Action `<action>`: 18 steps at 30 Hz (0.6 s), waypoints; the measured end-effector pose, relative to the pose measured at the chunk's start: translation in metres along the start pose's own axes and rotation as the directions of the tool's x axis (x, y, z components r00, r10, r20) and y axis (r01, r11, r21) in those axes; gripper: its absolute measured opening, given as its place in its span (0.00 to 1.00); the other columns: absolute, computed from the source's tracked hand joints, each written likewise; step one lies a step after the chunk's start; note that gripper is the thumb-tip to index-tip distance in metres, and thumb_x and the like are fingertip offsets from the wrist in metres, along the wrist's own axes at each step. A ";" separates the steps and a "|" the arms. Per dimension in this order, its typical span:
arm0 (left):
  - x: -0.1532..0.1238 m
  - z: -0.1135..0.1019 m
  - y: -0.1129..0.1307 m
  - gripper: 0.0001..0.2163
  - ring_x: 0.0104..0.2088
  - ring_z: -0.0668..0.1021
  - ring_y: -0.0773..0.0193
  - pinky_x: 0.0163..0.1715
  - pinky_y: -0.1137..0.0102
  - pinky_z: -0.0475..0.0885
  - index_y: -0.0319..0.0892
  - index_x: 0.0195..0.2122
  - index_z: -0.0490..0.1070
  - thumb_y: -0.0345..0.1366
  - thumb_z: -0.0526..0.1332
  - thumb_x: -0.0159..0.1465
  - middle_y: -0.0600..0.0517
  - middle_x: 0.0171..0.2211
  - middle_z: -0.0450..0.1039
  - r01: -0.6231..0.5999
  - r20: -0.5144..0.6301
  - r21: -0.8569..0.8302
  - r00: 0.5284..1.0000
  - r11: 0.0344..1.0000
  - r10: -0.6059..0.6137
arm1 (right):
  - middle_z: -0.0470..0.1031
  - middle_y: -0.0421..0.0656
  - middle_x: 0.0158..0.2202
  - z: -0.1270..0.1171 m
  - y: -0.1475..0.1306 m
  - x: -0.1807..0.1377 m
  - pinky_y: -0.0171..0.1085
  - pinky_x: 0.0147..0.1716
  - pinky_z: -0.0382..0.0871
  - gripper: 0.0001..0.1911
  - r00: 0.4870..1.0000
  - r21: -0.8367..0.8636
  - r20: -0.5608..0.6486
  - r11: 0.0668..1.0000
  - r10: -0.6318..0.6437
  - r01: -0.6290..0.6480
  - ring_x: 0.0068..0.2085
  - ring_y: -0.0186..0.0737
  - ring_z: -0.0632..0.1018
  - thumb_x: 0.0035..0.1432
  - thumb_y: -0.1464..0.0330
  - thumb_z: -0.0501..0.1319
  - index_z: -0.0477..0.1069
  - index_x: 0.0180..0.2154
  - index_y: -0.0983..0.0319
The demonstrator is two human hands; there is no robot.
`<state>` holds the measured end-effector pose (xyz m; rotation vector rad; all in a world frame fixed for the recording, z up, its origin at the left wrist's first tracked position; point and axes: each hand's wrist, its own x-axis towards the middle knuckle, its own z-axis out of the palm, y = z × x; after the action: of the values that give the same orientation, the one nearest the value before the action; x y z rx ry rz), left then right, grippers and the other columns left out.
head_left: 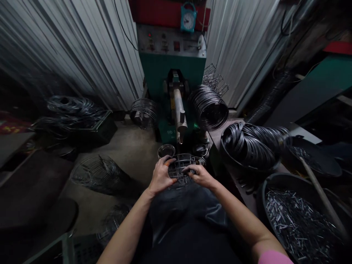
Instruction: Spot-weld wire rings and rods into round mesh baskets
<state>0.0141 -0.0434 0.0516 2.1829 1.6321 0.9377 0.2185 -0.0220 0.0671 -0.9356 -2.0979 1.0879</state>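
Observation:
A round wire basket (184, 158) is held just above my lap, below the spot welding machine's (180, 113) rod-like arm. My left hand (162, 174) grips its left side, thumb and fingers curled around the wires, with orange coverings on some fingertips. On the right side of the basket, my right hand (199, 174) is closed in a pinch with dark-covered fingertips; whether it grips the rim or a small wire piece is too dark to tell. A small round dish (166, 150) stands just beyond my left fingers.
Wire ring bundles hang left (143, 112) and right (209, 107) of the machine. To my right are a basin of wire coils (250, 145) and a tub of short metal pins (299, 223). A stack of wire rings (96, 174) lies on the floor at left, near a green crate (106, 128).

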 end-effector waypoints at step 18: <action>0.001 0.004 -0.011 0.32 0.55 0.66 0.49 0.53 0.54 0.65 0.43 0.51 0.63 0.33 0.69 0.43 0.44 0.54 0.59 0.008 0.002 -0.099 1.000 0.995 -0.007 | 0.76 0.45 0.36 0.003 0.007 -0.002 0.35 0.37 0.70 0.11 0.992 -0.280 0.009 0.952 -0.129 0.126 0.37 0.39 0.77 0.49 0.75 0.62 0.72 0.38 0.61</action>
<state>0.0081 -0.0380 0.0428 2.1102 1.5576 0.9921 0.2194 -0.0218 0.0599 -0.9161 -2.3093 0.7313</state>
